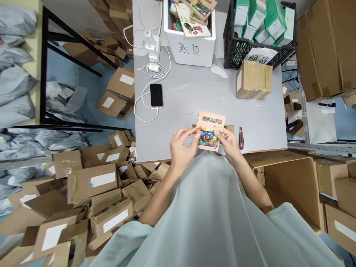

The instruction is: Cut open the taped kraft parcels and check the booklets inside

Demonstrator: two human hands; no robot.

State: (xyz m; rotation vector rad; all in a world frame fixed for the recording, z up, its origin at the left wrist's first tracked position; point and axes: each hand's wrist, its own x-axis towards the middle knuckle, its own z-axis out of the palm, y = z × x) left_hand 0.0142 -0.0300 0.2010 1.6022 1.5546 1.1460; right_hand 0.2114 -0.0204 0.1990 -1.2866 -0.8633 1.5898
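Observation:
Close to my body, over the table's front edge, I hold a small book (pixel 210 120) with a pink-orange cover, Chinese lettering and a colourful picture. My left hand (pixel 182 146) pinches its left edge between thumb and fingers. On the other side, my right hand (pixel 229 142) grips the lower right edge, thumb on the cover and fingers behind. A piece of brown cardboard (pixel 230 128) shows partly behind the book; most of it is hidden. Just right of my right hand lies a red and black utility knife (pixel 241 138).
On the grey table (pixel 189 94) stand a white bin of books (pixel 191 50), a black crate (pixel 232 52) of green-white boxes and a taped carton (pixel 251 81). A phone (pixel 156 95) lies on the left beside cables. Cardboard boxes (pixel 102 178) crowd the floor at left.

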